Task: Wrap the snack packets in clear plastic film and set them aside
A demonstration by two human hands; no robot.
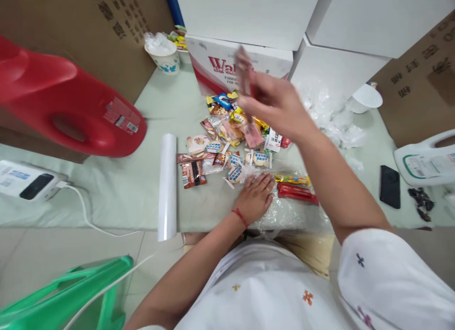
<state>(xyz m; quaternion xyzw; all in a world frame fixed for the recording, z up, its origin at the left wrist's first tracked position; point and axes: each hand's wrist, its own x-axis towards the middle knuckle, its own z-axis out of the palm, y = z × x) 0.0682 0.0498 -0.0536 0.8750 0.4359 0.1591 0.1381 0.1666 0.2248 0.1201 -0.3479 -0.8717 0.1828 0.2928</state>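
Observation:
My right hand (pixel 272 102) is raised over the snack pile and closed on a long pinkish-brown snack packet (pixel 243 69), smeared by motion. Beneath it lies a heap of small wrapped snacks (pixel 227 123) in yellow, blue, red and clear wrappers. Fingers flat and slightly apart, my left hand (pixel 254 197) rests at the near side of the heap, touching a clear plastic bag (pixel 284 214). Just right of its fingertips lie red stick packets (pixel 296 192) and a yellow stick packet (pixel 293 179). A brown packet (pixel 193 173) sits at the heap's left edge.
A white roll (pixel 167 187) lies left of the heap. Behind stand a white carton (pixel 202 69) and a paper cup (pixel 163 55). A red jug (pixel 81 107) is at left; crumpled clear plastic (pixel 334 116), a phone (pixel 390 187) and a white bottle (pixel 426 159) are at right.

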